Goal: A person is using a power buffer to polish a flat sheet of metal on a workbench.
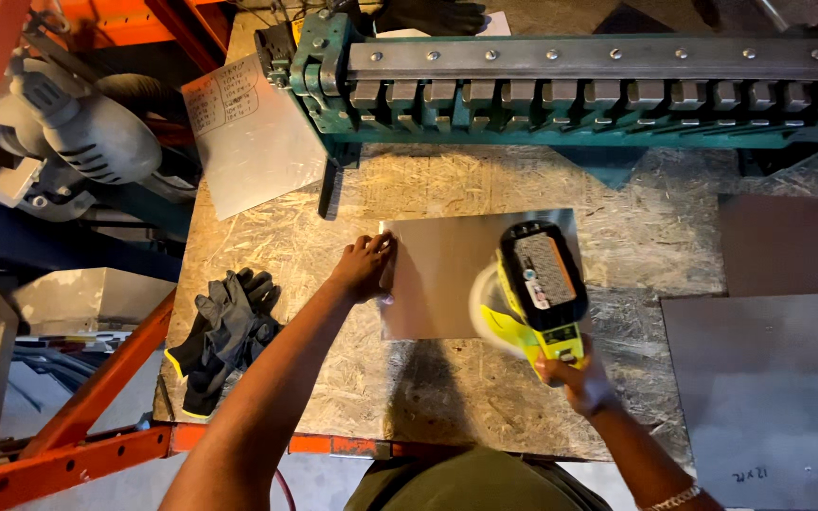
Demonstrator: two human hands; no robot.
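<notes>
A: Steel sheet (437, 274) flat on the chipboard bench (485, 397); left hand (364, 268) pins its left edge, fingers spread flat.
B: Right hand (575, 378)?
A: Fingers wrapped around yellow sander (537, 284), pad on the sheet.

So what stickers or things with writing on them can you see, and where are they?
Sticker: small, white with a red patch, on the yellow and black power tool in the right hand.
Handwritten grid: dark pen marks on the grey metal sheet leaning top left.
Pen marks: small, dark, on the grey sheet bottom right.
</notes>
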